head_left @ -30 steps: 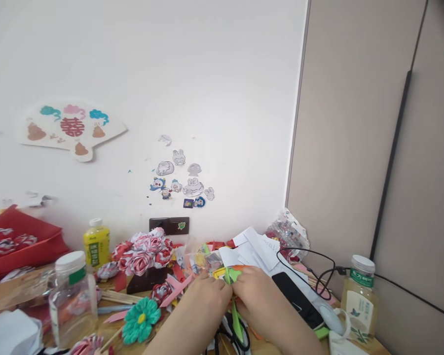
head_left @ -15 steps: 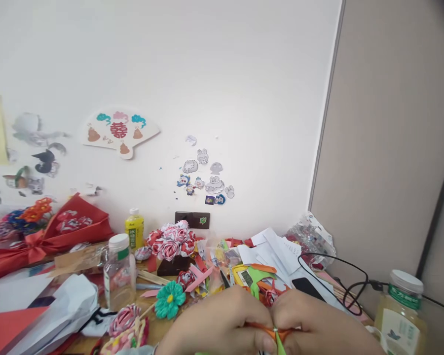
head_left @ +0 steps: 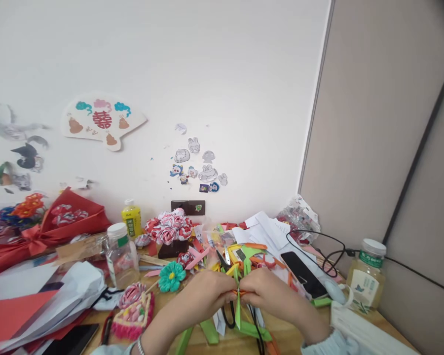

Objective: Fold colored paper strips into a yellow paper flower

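Head view — I see crossed flat strips of bright green and orange (head_left: 238, 311), pinched by the left hand (head_left: 216, 290) and the right hand (head_left: 262, 290), over the brown wooden table (head_left: 286, 334). Leftward lies a teal yellow-centred flower (head_left: 171, 277) — rightward, a flat black phone (head_left: 304, 275).

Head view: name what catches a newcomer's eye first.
Probably the fan-shaped cutout with a red double-happiness character, on the wall at left. Below it, at far left, lies a red-wrapped bouquet. Below centre, the left hand and right hand pinch an orange strip across a green strip.
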{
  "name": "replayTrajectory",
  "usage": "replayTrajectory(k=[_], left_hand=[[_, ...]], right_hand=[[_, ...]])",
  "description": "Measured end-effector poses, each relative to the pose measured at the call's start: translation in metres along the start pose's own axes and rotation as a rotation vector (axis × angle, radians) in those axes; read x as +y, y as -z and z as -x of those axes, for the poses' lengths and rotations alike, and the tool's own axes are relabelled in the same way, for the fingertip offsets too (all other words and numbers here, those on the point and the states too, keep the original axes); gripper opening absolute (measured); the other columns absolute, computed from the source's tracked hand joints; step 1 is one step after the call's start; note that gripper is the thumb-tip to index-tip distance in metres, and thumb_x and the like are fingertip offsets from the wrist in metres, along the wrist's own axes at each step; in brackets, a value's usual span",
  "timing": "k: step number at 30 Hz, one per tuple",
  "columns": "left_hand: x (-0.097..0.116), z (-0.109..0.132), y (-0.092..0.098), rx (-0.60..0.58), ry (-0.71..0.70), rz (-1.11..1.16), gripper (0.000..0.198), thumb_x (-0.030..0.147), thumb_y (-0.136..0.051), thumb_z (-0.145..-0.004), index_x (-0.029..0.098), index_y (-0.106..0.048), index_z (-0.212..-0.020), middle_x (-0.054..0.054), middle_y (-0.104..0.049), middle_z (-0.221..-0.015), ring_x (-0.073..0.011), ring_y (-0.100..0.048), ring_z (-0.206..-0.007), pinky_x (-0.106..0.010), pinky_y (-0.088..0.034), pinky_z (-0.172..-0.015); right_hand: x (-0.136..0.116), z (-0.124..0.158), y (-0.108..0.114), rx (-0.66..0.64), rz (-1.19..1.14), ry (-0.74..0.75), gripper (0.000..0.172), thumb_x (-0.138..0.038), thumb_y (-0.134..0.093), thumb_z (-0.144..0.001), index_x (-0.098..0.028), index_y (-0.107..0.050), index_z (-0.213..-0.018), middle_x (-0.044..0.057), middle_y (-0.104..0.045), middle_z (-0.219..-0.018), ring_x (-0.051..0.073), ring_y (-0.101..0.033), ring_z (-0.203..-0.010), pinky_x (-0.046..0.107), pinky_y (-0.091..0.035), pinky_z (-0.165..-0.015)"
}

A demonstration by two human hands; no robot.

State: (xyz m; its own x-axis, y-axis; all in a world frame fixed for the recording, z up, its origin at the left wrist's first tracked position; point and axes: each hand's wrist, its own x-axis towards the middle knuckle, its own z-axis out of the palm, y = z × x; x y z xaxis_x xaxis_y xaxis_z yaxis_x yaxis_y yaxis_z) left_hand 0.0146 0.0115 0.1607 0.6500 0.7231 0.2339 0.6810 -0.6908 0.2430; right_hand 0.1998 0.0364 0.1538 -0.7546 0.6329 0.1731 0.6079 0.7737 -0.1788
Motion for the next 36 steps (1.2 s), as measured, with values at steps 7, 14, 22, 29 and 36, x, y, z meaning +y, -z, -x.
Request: replayTrajectory(k=[7, 14, 22, 29, 36], left_hand=[[-0.019, 0.042, -0.054, 0.017, 0.283, 0.129, 0.023, 0.029, -0.044, -0.088, 0.02, -0.065, -0.087, -0.002, -0.069, -0.085, -0.0177, -0.061, -0.078, -0.022, -0.044, -0.068], [-0.03, 0.052, -0.081, 0.115, 0.347, 0.193, 0.025, 0.026, -0.042, -0.088, 0.019, -0.066, -0.085, -0.005, -0.069, -0.084, -0.0188, -0.062, -0.078, -0.027, -0.046, -0.072], [-0.041, 0.05, -0.097, 0.392, 0.598, 0.399, 0.033, 0.029, -0.058, -0.076, 0.015, -0.058, -0.106, -0.005, -0.069, -0.087, -0.0169, -0.058, -0.067, -0.026, -0.046, -0.064], [-0.043, 0.049, -0.101, 0.464, 0.506, 0.423, 0.026, 0.036, -0.05, -0.083, 0.015, -0.067, -0.085, -0.004, -0.069, -0.08, -0.0192, -0.059, -0.074, -0.027, -0.045, -0.068], [-0.035, 0.05, -0.094, 0.478, 0.501, 0.365, 0.026, 0.036, -0.048, -0.085, 0.017, -0.066, -0.09, -0.005, -0.07, -0.086, -0.0202, -0.061, -0.077, -0.028, -0.047, -0.072]], right_hand=[[-0.001, 0.009, -0.067, 0.015, -0.071, -0.042, 0.01, -0.023, -0.059, -0.084, -0.017, -0.067, -0.08, 0.002, -0.068, -0.08, 0.016, -0.059, -0.076, 0.021, -0.036, -0.062], [0.0, 0.012, -0.086, 0.099, 0.013, -0.068, 0.015, -0.014, -0.052, -0.087, -0.018, -0.065, -0.082, 0.002, -0.067, -0.081, 0.017, -0.059, -0.08, 0.024, -0.043, -0.069], [0.004, 0.013, -0.102, 0.258, 0.062, -0.091, 0.008, -0.017, -0.061, -0.081, -0.02, -0.062, -0.089, 0.002, -0.064, -0.085, 0.02, -0.057, -0.082, 0.029, -0.043, -0.07], [-0.001, 0.011, -0.114, 0.377, 0.054, -0.119, 0.009, -0.017, -0.062, -0.079, -0.019, -0.059, -0.087, 0.004, -0.063, -0.088, 0.023, -0.056, -0.082, 0.032, -0.043, -0.069], [-0.004, 0.012, -0.109, 0.344, 0.0, -0.117, 0.007, -0.017, -0.056, -0.082, -0.019, -0.058, -0.089, 0.004, -0.062, -0.09, 0.022, -0.055, -0.084, 0.031, -0.042, -0.07]])
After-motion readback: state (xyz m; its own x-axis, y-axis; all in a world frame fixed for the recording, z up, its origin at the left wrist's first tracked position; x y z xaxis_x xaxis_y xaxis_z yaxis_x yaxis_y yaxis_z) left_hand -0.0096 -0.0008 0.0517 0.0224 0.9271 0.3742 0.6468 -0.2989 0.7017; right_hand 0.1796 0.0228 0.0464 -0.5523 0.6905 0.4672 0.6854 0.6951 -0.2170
